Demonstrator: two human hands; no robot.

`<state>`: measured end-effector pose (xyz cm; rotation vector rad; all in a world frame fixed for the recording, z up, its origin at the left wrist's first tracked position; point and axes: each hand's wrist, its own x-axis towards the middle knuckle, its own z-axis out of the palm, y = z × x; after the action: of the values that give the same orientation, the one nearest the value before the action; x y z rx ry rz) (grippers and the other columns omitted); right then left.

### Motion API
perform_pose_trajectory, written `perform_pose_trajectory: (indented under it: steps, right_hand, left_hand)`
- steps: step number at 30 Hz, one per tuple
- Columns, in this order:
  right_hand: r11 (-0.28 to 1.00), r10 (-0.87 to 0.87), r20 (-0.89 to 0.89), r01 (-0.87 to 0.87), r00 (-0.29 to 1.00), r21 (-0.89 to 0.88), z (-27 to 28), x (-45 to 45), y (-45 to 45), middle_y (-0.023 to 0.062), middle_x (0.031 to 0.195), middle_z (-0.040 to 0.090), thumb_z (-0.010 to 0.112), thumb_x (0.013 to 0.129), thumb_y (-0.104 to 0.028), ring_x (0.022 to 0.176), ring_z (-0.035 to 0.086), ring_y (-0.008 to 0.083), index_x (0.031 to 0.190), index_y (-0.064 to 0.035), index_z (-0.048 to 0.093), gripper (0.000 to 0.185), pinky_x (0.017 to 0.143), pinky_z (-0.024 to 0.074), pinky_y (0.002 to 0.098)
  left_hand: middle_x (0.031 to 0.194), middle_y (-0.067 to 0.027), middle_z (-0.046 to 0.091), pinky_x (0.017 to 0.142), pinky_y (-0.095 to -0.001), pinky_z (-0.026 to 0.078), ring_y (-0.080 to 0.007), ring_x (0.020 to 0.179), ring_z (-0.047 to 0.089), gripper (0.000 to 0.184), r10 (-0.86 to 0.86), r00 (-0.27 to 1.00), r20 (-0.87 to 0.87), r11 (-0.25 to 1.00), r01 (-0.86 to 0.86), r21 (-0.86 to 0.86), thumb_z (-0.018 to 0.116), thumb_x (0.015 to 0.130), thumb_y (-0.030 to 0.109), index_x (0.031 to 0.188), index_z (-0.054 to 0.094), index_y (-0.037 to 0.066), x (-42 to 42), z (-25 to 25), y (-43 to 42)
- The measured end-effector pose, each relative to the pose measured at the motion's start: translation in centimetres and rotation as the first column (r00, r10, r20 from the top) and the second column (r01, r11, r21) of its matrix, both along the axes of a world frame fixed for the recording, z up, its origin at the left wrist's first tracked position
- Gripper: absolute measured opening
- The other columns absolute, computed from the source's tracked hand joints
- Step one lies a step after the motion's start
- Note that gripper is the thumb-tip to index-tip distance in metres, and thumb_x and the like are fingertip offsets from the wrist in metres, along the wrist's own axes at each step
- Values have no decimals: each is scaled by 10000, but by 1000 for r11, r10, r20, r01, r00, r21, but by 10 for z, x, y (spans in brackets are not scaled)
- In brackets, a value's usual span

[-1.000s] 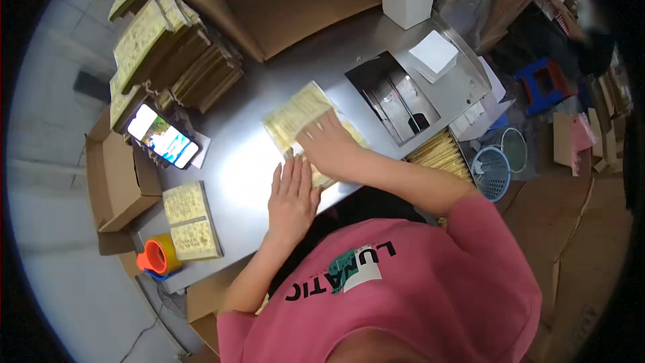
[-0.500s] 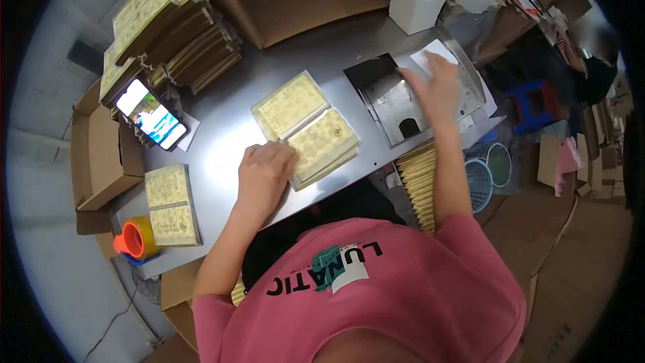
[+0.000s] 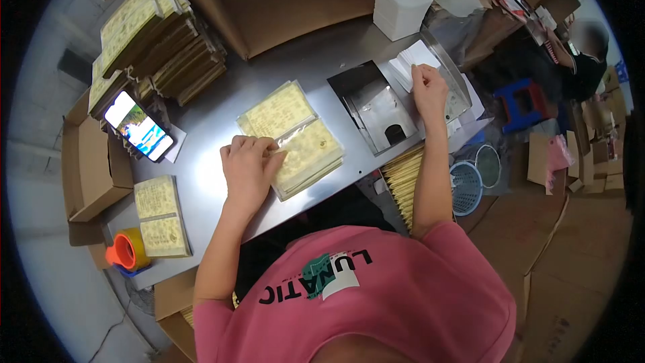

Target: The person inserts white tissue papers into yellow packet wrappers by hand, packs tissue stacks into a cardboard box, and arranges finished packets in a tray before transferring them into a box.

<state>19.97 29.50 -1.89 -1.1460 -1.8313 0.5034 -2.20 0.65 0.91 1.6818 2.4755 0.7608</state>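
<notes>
A stack of yellow printed packets (image 3: 306, 158) in clear plastic sleeves lies in front of me on the metal table. My left hand (image 3: 247, 169) is at its left edge, thumb and fingers closed on the clear film of the top packet. Over to the right, a fanned pile of white paper slips (image 3: 407, 62) sits in a metal tray (image 3: 459, 97). My right hand (image 3: 430, 92) pinches the near edge of these slips; how many it grips is hidden. Between the hands stands a metal plate fixture (image 3: 378, 111) with a black back and a dark notch.
A phone (image 3: 138, 124) leans beside tall stacks of yellow packets (image 3: 164, 47). Another packet (image 3: 161, 215) and tape rolls (image 3: 129, 249) lie at the left end. A white paper block (image 3: 402, 12) and an open carton (image 3: 302, 10) stand behind. Another person (image 3: 588, 60) sits far right.
My right hand has gone from an open, blurred reach to a pinch on the now-fanned white slips. My left thumb has moved onto the top packet's film. The whole view has shifted slightly.
</notes>
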Motion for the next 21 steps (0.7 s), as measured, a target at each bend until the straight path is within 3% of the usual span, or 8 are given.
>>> perform_pose_trajectory:
  steps: [3, 5, 6, 8, 10, 13, 19, 21]
  right_hand:
    - [1000, -15, 111, 18, 994, -24, 9, -2, -11, 169, 957, 690, 597, 927, -226, 816, 656, 214, 982, 32, 685, 279, 735, 496, 325]
    - [970, -78, -176, 34, 981, -241, 29, -16, -37, 137, 1031, 695, 578, 947, -195, 909, 646, 156, 1052, 31, 683, 271, 799, 498, 303]
    - [967, -47, -164, 3, 985, -256, 29, -30, -51, 137, 1031, 695, 578, 947, -195, 909, 646, 156, 1052, 31, 683, 271, 799, 498, 303]
    - [860, 244, -530, -433, 812, -269, 30, -68, -79, 113, 1116, 680, 560, 964, -175, 1009, 618, 133, 1076, 14, 691, 256, 896, 479, 299]
    - [800, 551, -303, -596, 778, -76, 7, -101, -101, 130, 1163, 664, 579, 888, -12, 1094, 605, 169, 1090, -13, 694, 232, 964, 456, 295]
    - [653, 757, -13, -754, 654, 67, -8, -110, -109, 107, 980, 684, 566, 832, 38, 909, 644, 201, 908, 9, 673, 134, 812, 495, 288]
    - [691, 650, -221, -686, 727, -225, 12, -119, -119, 80, 814, 667, 643, 853, -70, 773, 619, 157, 861, -1, 665, 73, 725, 489, 278]
    - [611, 742, -149, -751, 654, -251, 9, -113, -113, 81, 808, 663, 687, 840, -109, 748, 603, 144, 893, -11, 688, 111, 692, 482, 262]
  left_hand:
    - [755, -34, 643, 797, -383, 337, -225, 878, 551, 137, 0, 997, 82, 999, 3, -40, 709, 783, 232, 791, 682, 98, -3, 6, 2]
    - [755, -31, 636, 797, -384, 337, -223, 881, 548, 133, -1, 997, 81, 1000, 3, -25, 710, 777, 233, 783, 685, 103, -8, 8, 8]
    - [755, -28, 629, 796, -384, 336, -221, 884, 545, 129, -17, 997, 76, 1000, 19, -23, 712, 772, 234, 775, 689, 107, -9, 7, 5]
    - [759, -25, 621, 791, -383, 337, -220, 892, 543, 123, -30, 998, 48, 999, 29, 39, 711, 770, 233, 773, 692, 111, -10, 7, 8]
    - [805, -23, 610, 795, -382, 346, -231, 922, 533, 110, -55, 998, 20, 993, 53, 102, 713, 767, 224, 771, 690, 117, -4, 10, 10]
    - [839, -47, 607, 817, -383, 361, -258, 930, 528, 125, -39, 999, -3, 976, 38, 214, 711, 777, 217, 791, 680, 97, -4, -1, 7]
    - [901, -94, 607, 836, -405, 401, -300, 962, 517, 170, -59, 949, 308, 987, 10, 161, 702, 798, 219, 843, 664, 60, -1, -13, -6]
    - [906, -98, 607, 835, -409, 406, -304, 970, 516, 184, -52, 940, 336, 987, -2, 159, 707, 792, 228, 853, 661, 60, -1, -6, -5]
